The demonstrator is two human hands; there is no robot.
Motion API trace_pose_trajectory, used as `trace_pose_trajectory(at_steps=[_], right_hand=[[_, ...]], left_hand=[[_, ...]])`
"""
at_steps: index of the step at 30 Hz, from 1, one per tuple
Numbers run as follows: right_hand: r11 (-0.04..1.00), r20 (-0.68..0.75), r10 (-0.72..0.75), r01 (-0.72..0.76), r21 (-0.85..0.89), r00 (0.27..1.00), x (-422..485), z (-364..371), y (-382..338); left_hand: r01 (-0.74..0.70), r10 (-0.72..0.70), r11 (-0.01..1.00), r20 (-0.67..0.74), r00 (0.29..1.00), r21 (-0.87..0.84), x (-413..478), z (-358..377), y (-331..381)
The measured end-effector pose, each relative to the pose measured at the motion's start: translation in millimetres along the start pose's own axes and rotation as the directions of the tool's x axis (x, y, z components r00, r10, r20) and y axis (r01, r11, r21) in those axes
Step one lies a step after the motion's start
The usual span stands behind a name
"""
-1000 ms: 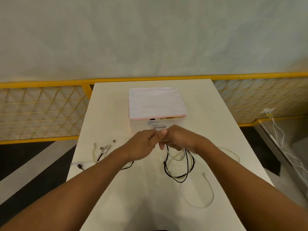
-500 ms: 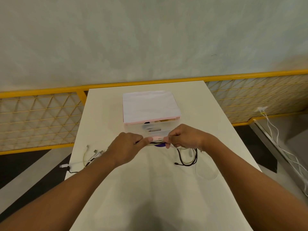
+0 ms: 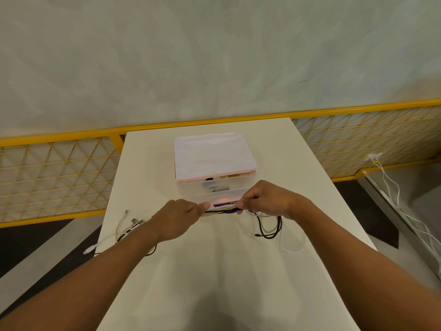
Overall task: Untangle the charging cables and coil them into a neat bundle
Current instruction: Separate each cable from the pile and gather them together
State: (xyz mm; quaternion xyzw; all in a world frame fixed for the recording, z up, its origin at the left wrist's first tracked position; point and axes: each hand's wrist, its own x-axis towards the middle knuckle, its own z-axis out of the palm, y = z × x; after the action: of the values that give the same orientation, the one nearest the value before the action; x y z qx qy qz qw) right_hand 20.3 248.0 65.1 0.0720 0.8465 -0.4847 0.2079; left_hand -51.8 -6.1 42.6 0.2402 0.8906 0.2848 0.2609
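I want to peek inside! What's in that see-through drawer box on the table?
Through the cloudy front of the drawer box you can see a dark shape and something pale beside it. The white top hides the rest, so I can't name them.

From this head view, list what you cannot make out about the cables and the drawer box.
- Cable count: the bundle of cables between the left hand and right hand is blurred, and fingers cover the gripped parts.
- Purple strip: too small to tell whether it is a tie or a label.
- Connectors: too small to identify; the left forearm hides the cables behind them.
- Drawer box: contents show only as dark shapes through its frosted front.
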Motion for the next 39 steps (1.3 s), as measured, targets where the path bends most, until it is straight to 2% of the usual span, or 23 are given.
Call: trace_pose_trajectory(at_steps=[3, 5, 8, 11, 14, 17, 21, 26, 31, 34, 37, 39], right_hand=[[0.999, -0.004, -0.027, 0.027, -0.03, 1.0, -1.2, 1.6, -3.0], [0.999, -0.005, -0.042, 0.042, -0.025, 0.999, -0.9, 4.4, -7.3], [0.997, 0.013, -0.078, 0.078, -0.016, 0.997, 0.5, 11.5, -15.0], [0.992, 0.042, -0.127, 0.126, 0.024, 0.991, 0.3, 15.9, -20.2], [0.98, 0.011, -0.093, 0.089, 0.177, 0.996, -4.1, 8.2, -17.1], [0.967, -0.033, -0.065, 0.071, 0.246, 0.997, -6.6, -3.6, -2.9], [0.988, -0.01, -0.019, 0.02, 0.153, 1.0, -13.1, -13.9, 6.7], [0.971, -0.069, -0.031, 0.047, 0.236, 0.997, -13.3, -21.5, 14.0], [0.99, -0.078, -0.022, 0.033, 0.137, 0.997, -9.6, -23.7, 17.2], [0.991, -0.086, -0.059, 0.068, 0.114, 0.995, -9.0, -19.2, 11.7], [0.982, -0.191, -0.119, 0.144, 0.124, 0.974, -8.1, -11.5, 5.2], [0.984, -0.201, -0.139, 0.158, 0.083, 0.97, -5.8, -6.1, 2.0]], left_hand=[[0.051, -0.057, 0.998, 0.202, 0.978, 0.035, 0.0, -9.0, 7.6], [0.043, -0.049, 0.999, 0.25, 0.967, 0.028, 3.1, -10.9, 17.4], [0.036, -0.008, 0.994, 0.266, 0.964, -0.101, 8.3, -2.5, 34.9], [-0.024, 0.048, 0.99, 0.165, 0.985, -0.141, 12.5, 9.1, 47.2], [-0.055, 0.057, 0.992, 0.017, 0.998, -0.118, 11.5, 10.3, 53.2], [-0.078, 0.072, 0.989, -0.055, 0.996, -0.122, 8.7, 6.1, 52.4], [-0.099, 0.082, 0.979, -0.1, 0.992, -0.18, 6.9, 0.9, 47.8], [-0.094, 0.072, 0.98, -0.128, 0.989, -0.174, 6.4, -5.2, 43.8], [-0.072, 0.053, 0.984, -0.12, 0.991, -0.163, 5.1, -6.3, 40.8], [-0.061, 0.037, 0.981, -0.129, 0.991, -0.182, 3.6, -5.8, 41.9], [-0.048, 0.014, 0.974, -0.156, 0.988, -0.219, 2.3, -4.1, 45.7], [-0.047, 0.005, 0.971, -0.175, 0.985, -0.236, 1.8, -2.5, 48.9]])
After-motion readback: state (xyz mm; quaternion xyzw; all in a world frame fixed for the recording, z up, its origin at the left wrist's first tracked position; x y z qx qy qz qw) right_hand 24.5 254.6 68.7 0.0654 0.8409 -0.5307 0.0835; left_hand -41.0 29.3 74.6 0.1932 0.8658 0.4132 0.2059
